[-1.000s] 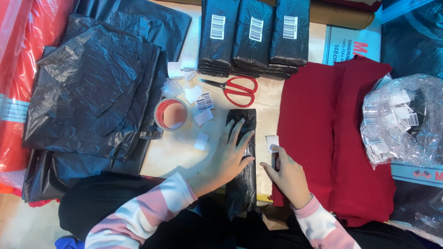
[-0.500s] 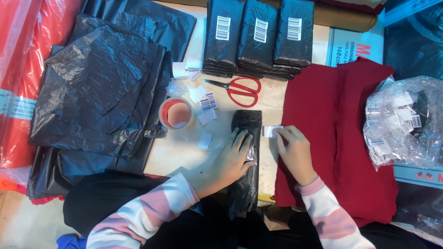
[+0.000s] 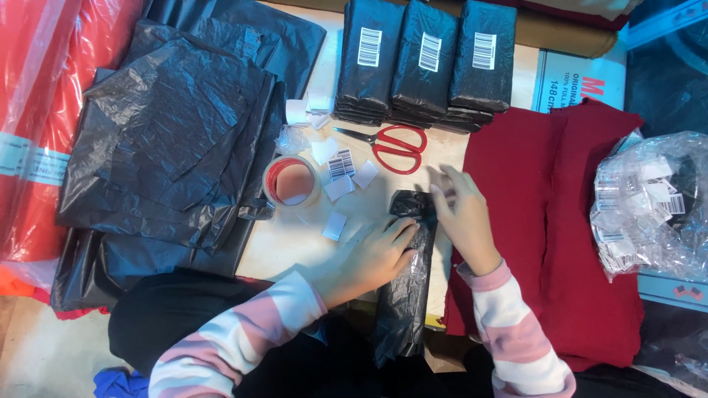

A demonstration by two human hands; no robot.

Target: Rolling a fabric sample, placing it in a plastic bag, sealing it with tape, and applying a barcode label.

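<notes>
A long black plastic-wrapped packet [image 3: 405, 287] lies lengthwise on the bench [image 3: 295, 243], right in front of the person, and serves as the landmark here. The left hand [image 3: 380, 254] lies flat on its upper left side, fingers together and pressing down, clamped on nothing. The right hand [image 3: 464, 217] rests at the packet's far end, fingers loosely spread over the top edge; it is blurred, so whether a small label sits under them cannot be told. No barcode label shows on the packet.

Just left of the packet lie several small white labels [image 3: 339, 177] and a roll of red tape [image 3: 291, 182]. Just beyond its far end lie red-handled scissors [image 3: 394, 147]. To its right spreads folded red fabric [image 3: 560, 221], and further right a clear bag of labels [image 3: 653, 203]. Well left of it sits a heap of flat black bags [image 3: 169, 155].

Furthest beyond the packet stand three stacks of finished black packets [image 3: 424, 59], each topped with a white barcode label. Judging by these, wrapping seems done, labelling looks unfinished, and much fabric remains.
</notes>
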